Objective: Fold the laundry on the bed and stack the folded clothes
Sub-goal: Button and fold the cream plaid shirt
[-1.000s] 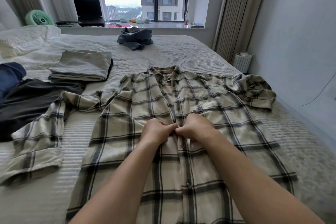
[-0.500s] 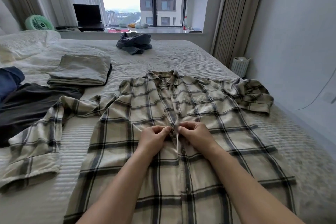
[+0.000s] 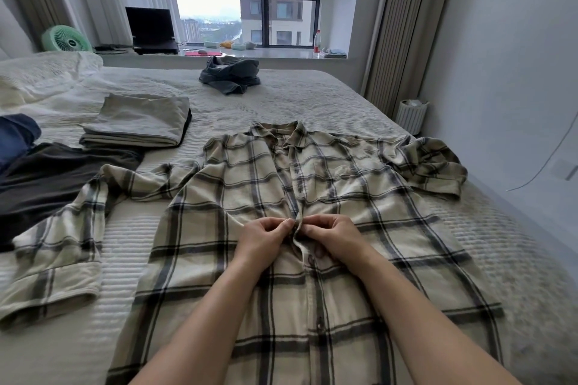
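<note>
A cream and black plaid shirt point(image 3: 369, 203) lies flat, front up, on the bed point(image 3: 312, 103), collar toward the window and both sleeves spread out. My left hand point(image 3: 266, 239) and my right hand point(image 3: 331, 236) meet at the button placket in the middle of the shirt. Each pinches one edge of the placket with thumb and fingertips. A stack of folded beige clothes point(image 3: 140, 122) sits at the left. A dark grey garment point(image 3: 53, 178) lies spread beside it, with a blue one point(image 3: 15, 137) at the far left. A crumpled grey garment point(image 3: 231, 75) lies near the bed's far edge.
A white duvet and pillow point(image 3: 40, 75) are bunched at the far left. The window ledge holds a laptop point(image 3: 151, 31), a green fan point(image 3: 67, 39) and a bottle point(image 3: 317, 40). A white bin point(image 3: 411, 116) stands by the right wall, close to the bed's edge.
Both hands have shifted slightly up the placket toward the collar, still pinching its two edges. The view has tilted down a little. The other clothes have not moved.
</note>
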